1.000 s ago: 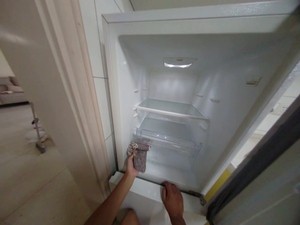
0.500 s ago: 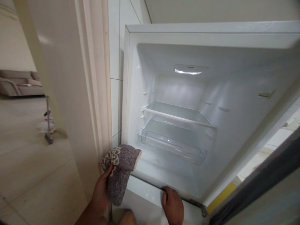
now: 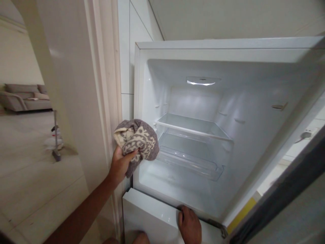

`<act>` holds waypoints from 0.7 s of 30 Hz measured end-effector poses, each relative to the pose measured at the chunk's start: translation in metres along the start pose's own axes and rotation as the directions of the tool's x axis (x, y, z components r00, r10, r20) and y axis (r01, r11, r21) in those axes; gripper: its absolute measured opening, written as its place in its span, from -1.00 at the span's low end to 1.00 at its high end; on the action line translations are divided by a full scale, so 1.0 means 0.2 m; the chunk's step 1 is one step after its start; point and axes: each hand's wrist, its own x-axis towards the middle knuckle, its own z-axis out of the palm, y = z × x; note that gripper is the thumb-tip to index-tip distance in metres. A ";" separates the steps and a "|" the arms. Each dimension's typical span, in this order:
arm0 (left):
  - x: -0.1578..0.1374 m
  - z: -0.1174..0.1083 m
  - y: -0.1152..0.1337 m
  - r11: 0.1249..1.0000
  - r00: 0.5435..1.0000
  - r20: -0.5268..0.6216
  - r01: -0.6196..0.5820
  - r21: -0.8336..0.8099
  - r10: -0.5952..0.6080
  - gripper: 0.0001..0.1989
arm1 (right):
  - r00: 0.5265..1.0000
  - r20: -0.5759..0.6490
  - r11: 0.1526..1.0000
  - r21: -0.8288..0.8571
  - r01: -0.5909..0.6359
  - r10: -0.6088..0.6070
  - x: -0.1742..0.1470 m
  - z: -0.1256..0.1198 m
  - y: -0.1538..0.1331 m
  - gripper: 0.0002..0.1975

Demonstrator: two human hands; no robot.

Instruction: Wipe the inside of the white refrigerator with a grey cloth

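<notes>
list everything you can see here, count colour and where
fridge: 1, white, open, centre and right, light on inside
shelf: 1, clear, mid fridge
drawer: 1, clear, under the shelf
door: 1, dark edge, far right
tiles: white, wall left of the fridge
door frame: 1, cream, left
sofa: 1, beige, far room at left
mop: 1, grey, upright on the far floor
cloth: 1, grey with cream pattern, bunched at the fridge's left edge
left hand: grips the cloth
right hand: rests on the fridge's bottom front edge
</notes>
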 end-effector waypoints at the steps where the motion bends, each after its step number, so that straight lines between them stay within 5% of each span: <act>1: 0.06 0.04 0.02 0.961 0.977 0.068 -0.210 0.182 0.201 -0.48 | 1.000 -0.001 1.000 0.014 -0.008 0.008 0.00 0.01 0.00 -0.78; 2: 0.11 0.08 0.03 0.847 0.914 0.182 -0.404 0.346 0.361 -0.53 | 1.000 0.000 0.999 0.028 -0.017 0.017 -0.01 0.02 0.00 -0.78; 4: 0.21 0.15 0.05 0.520 0.743 0.486 -0.669 0.531 0.460 -0.50 | 1.000 -0.003 0.998 0.048 -0.029 0.029 -0.01 0.03 0.01 -0.79; 6: 0.28 0.21 0.03 0.265 0.613 0.719 -0.790 0.552 0.328 -0.42 | 1.000 -0.006 0.998 0.057 -0.020 0.020 -0.02 0.04 0.02 -0.80; 8: 0.33 0.27 0.00 0.154 0.556 0.818 -0.830 0.536 0.147 -0.39 | 1.000 -0.009 0.998 0.057 0.003 -0.002 -0.02 0.05 0.02 -0.82; 11: 0.37 0.37 -0.09 0.180 0.610 0.793 -0.780 0.599 0.002 -0.50 | 1.000 -0.009 0.999 0.049 -0.006 0.007 -0.03 0.06 0.02 -0.83; 14: 0.43 0.47 -0.19 0.257 0.682 0.732 -0.706 0.659 -0.003 -0.63 | 0.999 -0.012 0.999 0.036 -0.038 0.039 -0.04 0.07 0.01 -0.82; 21: 0.62 0.67 -0.40 0.394 0.731 0.682 -0.634 0.665 0.025 -0.82 | 1.000 0.018 1.000 -0.013 0.008 -0.008 -0.04 0.07 0.01 -0.81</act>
